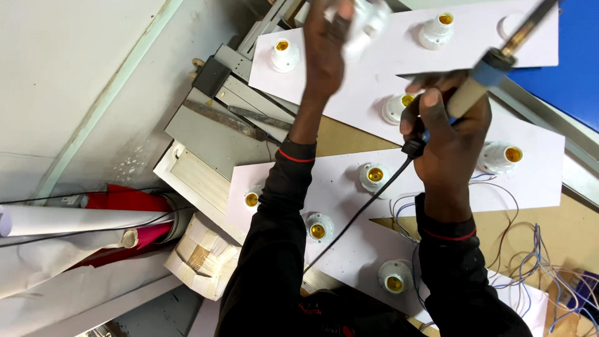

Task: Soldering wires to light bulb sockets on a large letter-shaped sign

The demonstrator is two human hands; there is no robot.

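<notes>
Black sleeves with a thin red cuff band fill the near edge, both arms reaching away from the camera. Near them, a white board carries white lamp holders with brass centres, set in rows; loose blue and red wires trail off its right side over a brown tabletop.

Right hand: fingers wrapped closed around the pale wooden handle of a soldering iron, thumb laid along the grip. The iron slants up and to the right, its blue collar just beyond the knuckles and the metal shaft running toward the top edge. Its black cord drops from the heel of the hand across the near board.

Left hand: farther out, blurred by motion, fingers closed on a white lamp holder raised over a second white board, which also bears holders. How tightly it grips cannot be told through the blur.

Left of the boards: grey metal pieces, a stack of pale wood, rolled white paper and red material.
</notes>
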